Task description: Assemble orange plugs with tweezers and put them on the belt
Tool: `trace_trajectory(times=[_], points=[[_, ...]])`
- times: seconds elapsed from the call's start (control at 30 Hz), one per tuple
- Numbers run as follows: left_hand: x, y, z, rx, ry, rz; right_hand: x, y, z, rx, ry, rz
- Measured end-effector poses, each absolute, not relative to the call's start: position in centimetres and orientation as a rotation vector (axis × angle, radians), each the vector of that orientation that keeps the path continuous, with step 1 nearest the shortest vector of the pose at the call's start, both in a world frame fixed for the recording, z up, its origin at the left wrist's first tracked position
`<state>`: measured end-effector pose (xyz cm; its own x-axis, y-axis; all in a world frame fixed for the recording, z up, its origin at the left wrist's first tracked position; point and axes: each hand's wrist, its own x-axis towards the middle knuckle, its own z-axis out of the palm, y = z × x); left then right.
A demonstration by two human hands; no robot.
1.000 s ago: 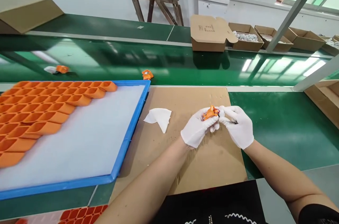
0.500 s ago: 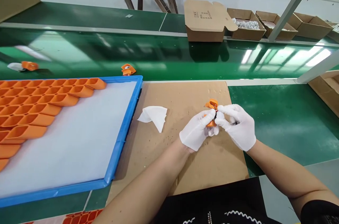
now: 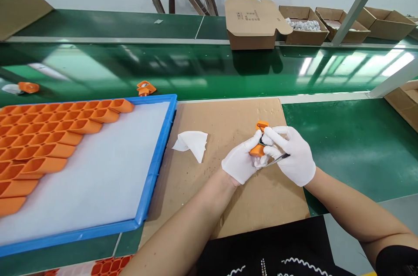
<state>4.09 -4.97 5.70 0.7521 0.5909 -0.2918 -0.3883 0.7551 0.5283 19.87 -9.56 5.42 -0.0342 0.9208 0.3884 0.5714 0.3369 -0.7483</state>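
My left hand (image 3: 241, 159), in a white glove, is closed around a small orange plastic housing (image 3: 257, 150). Its orange upper piece (image 3: 262, 125) stands out beyond the fingers, with something dark and thin, perhaps wires, between the two. My right hand (image 3: 295, 158), also gloved, is closed, its thumb and forefinger touching the same assembly from the right. A slim metal tool that looks like tweezers (image 3: 277, 159) lies across the right fingers, one end pointing at the left fingertips. The fingers hide most of the assembly's middle. Both hands are above a cardboard sheet (image 3: 196, 197).
On the left a blue-rimmed tray (image 3: 152, 176) carries rows of orange hollow shells (image 3: 62, 137). A white paper piece (image 3: 192, 143) lies on the cardboard. Orange parts (image 3: 146, 88) sit on the green belt (image 3: 196, 71) behind. Cardboard boxes (image 3: 251, 41) line the shelf above.
The orange parts on the belt have shifted left. My right fingers have moved on the assembly, and the metal tool now shows across them. The view has shifted slightly.
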Motion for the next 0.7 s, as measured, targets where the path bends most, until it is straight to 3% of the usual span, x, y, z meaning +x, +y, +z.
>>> trace_trajectory(times=[0.23,0.53,0.7], points=[[3.8,-4.9,5.2,0.432,0.438,0.539,20.0,-9.4,6.5,-1.205,-1.749,0.652],[3.7,-5.1,5.5,0.536,0.452,0.473,20.0,-9.5,7.5,-1.184,-1.751,0.324],[3.6,-5.4,5.9,0.616,0.479,0.436,20.1,-9.6,7.6,-1.222,-1.691,0.46]])
